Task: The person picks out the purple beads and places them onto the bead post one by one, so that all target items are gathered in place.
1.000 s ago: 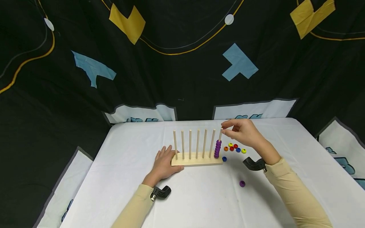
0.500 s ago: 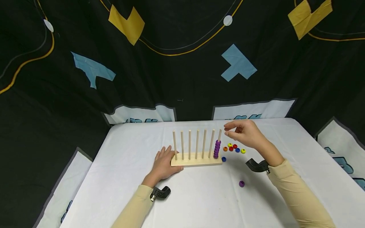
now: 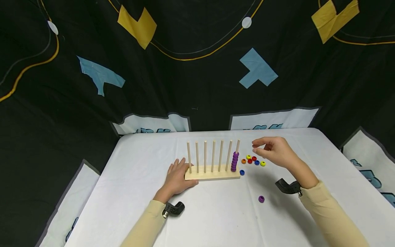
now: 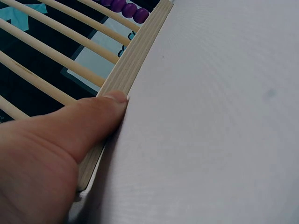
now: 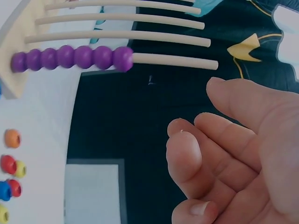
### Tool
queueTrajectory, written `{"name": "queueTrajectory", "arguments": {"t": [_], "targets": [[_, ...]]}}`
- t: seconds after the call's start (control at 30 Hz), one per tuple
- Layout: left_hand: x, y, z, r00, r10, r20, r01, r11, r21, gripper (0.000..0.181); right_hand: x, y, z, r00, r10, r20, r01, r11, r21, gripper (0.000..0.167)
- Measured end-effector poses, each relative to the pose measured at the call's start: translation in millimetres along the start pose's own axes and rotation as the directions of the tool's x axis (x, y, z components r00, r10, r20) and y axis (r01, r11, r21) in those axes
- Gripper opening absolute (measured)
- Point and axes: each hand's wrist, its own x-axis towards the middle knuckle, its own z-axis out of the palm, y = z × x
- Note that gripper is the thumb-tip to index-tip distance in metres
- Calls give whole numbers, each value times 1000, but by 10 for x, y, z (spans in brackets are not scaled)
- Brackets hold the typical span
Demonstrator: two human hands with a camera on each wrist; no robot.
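Observation:
My left hand (image 3: pixel 176 179) holds the left end of a wooden peg stand (image 3: pixel 216 175), thumb (image 4: pixel 96 122) along the front edge and fingers at the end and back. Upright pegs rise from its base in a row. A stack of purple beads (image 3: pixel 235 162) fills the lower part of the rightmost peg, whose top is bare; the other pegs carry nothing. To the right of that peg, my right hand (image 3: pixel 276 151) hovers above the table with loosely bent fingers and nothing between them. In the right wrist view, the purple beads (image 5: pixel 65 57) sit against each other.
Loose red (image 3: pixel 254 158), yellow (image 3: pixel 263 164), orange (image 3: pixel 243 161) and blue beads (image 3: pixel 242 172) lie right of the stand. A single purple bead (image 3: pixel 261 199) rests nearer the front. White cloth covers the table (image 3: pixel 216 219); a black curtain (image 3: pixel 197 89) hangs behind.
My right hand has drawn away from the top of the rightmost peg, moving right and slightly down. The left hand, stand and beads stay put.

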Motion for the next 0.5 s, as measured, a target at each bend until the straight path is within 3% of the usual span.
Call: {"name": "queueTrajectory", "arguments": {"t": [0.5], "targets": [[6,-1,3,1000,-7,5,7,1000,7,69,-463,256,-15,995,102,8,-102,994,23,23]]}}
